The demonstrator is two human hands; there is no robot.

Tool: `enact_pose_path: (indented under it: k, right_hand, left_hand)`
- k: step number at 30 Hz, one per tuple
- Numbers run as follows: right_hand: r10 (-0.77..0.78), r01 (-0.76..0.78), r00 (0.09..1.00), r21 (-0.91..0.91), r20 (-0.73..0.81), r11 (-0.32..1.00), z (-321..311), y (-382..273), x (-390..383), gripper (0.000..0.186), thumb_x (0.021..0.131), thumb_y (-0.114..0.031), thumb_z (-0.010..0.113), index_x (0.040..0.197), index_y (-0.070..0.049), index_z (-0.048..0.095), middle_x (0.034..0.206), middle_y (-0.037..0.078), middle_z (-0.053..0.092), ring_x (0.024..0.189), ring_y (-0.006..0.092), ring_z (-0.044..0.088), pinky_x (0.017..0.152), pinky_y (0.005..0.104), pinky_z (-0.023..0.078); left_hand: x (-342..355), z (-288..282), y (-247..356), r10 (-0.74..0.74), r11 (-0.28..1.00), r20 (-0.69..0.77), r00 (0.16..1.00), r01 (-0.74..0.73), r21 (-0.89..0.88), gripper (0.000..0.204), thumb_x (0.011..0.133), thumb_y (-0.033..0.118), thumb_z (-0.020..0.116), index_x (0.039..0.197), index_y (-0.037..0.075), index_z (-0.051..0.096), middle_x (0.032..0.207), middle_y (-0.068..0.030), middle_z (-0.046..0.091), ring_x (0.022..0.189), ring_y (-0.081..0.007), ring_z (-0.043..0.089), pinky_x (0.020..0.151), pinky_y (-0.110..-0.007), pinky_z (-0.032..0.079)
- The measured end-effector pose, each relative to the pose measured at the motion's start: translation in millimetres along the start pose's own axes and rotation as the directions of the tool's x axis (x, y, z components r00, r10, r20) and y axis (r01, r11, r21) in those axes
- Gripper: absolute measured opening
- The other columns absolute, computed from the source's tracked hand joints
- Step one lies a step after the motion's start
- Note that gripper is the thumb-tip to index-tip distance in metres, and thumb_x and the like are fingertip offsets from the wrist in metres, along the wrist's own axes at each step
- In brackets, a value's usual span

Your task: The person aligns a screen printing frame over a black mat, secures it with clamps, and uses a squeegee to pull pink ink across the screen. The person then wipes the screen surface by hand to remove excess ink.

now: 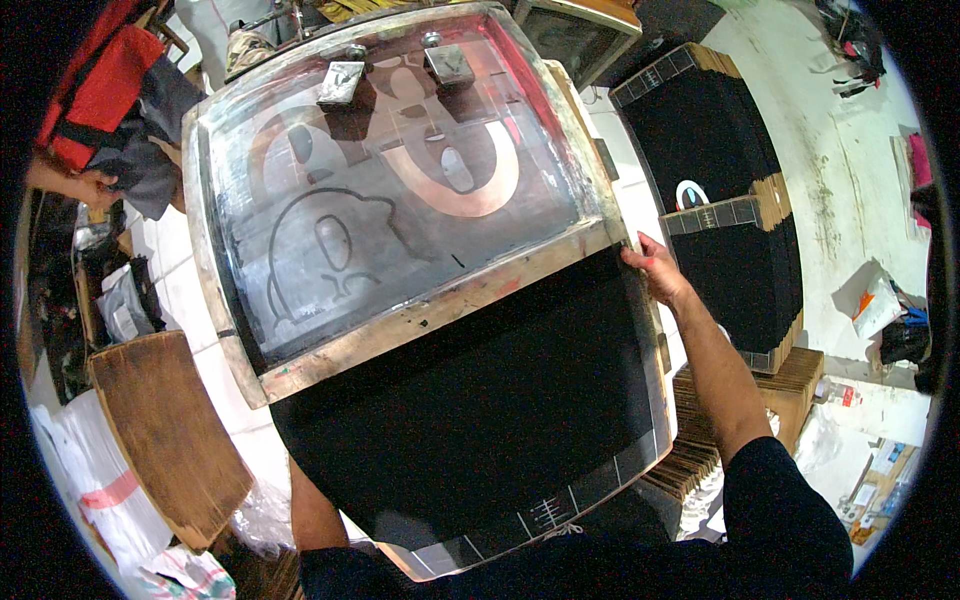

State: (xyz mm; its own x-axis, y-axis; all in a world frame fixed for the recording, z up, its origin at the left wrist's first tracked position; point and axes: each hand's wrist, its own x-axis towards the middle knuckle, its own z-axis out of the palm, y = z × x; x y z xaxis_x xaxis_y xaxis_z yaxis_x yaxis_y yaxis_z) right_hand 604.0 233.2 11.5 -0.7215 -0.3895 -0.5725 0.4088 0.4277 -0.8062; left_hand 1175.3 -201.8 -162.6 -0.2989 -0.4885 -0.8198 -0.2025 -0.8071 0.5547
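We see, largest first, a framed screen [385,215] across the upper middle, its mesh marked with a pale U-shaped band and a looping, face-like outline. Below it, directly before the person, lies a black-faced board [480,390]; its far part is hidden beneath the screen, and its near edge carries a pale strip with ruler-like ticks. At right we find an upper stack [690,135] and a lower stack [745,285] of black-faced boards, with similar strips and, between them, a white oval mark with a dark centre. A brown board [170,435] lies at left, overlapping a white bag [85,445] with a red band. Behind, at upper left, is another person [115,105] in red and dark clothing. The right hand [655,270] pinches the black-faced board's right edge, just beside the screen's near corner. The left forearm [318,510] passes under the board's near left side; the left hand is hidden, so we cannot tell its state. Smallest are two grey blocks [341,84] at the screen's far side and a bottle [838,391], whose red-and-white label is too small to read.
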Motion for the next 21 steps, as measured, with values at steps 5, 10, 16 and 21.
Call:
enact_pose_path:
  k: [5, 10, 16, 21]
  right_hand:
    - [-0.017, 0.015, 1.000, -0.070, -0.024, 0.997, -1.4, 9.6, 3.1, 0.054, 0.089, -0.022, 0.075, 0.136, -0.003, 0.055, 0.111, 0.003, 0.062, 0.098, 0.0130, 0.056, 0.088, 0.0287, 0.046]
    - [-0.180, 0.178, 0.984, -0.091, -0.011, 0.980, -0.8, 17.6, 6.2, 0.052, 0.087, -0.023, 0.078, 0.129, 0.000, 0.059, 0.104, 0.004, 0.068, 0.092, 0.0121, 0.061, 0.084, 0.0288, 0.051]
    - [-0.282, 0.284, 0.959, -0.052, 0.036, 0.958, -3.7, 28.9, 13.9, 0.055, 0.085, -0.027, 0.080, 0.127, 0.000, 0.059, 0.105, 0.007, 0.069, 0.093, 0.0151, 0.062, 0.085, 0.0315, 0.052]
    - [-0.301, 0.300, 0.950, 0.021, 0.079, 0.954, -0.6, 34.8, 21.7, 0.057, 0.084, -0.027, 0.082, 0.128, 0.001, 0.059, 0.112, 0.011, 0.069, 0.098, 0.0204, 0.064, 0.088, 0.0342, 0.052]
  left_hand:
    - [1.9, -13.7, 7.4, 0.046, 0.986, -0.028, 0.999, -0.041, 0.164, 0.045, 0.100, 0.031, 0.052, 0.134, 0.001, 0.057, 0.120, -0.0145, 0.066, 0.107, -0.0258, 0.065, 0.087, -0.033, 0.054]
    - [-64.2, -25.3, 35.0, 0.407, 0.914, -0.536, 0.740, -0.333, 0.234, 0.046, 0.101, 0.028, 0.054, 0.135, -0.003, 0.056, 0.120, -0.0184, 0.066, 0.110, -0.0313, 0.064, 0.093, -0.037, 0.051]
    - [-163.3, 177.8, 49.9, 0.995, -0.077, 0.065, -0.072, -0.186, 0.980, 0.041, 0.098, 0.020, 0.063, 0.127, -0.007, 0.059, 0.127, -0.0249, 0.060, 0.119, -0.0405, 0.054, 0.107, -0.048, 0.038]
    - [-191.9, 455.1, 8.0, 0.977, -0.131, 0.194, 0.093, -0.456, 0.880, 0.041, 0.093, 0.021, 0.066, 0.128, 0.000, 0.061, 0.134, -0.0237, 0.053, 0.129, -0.0392, 0.046, 0.110, -0.048, 0.033]
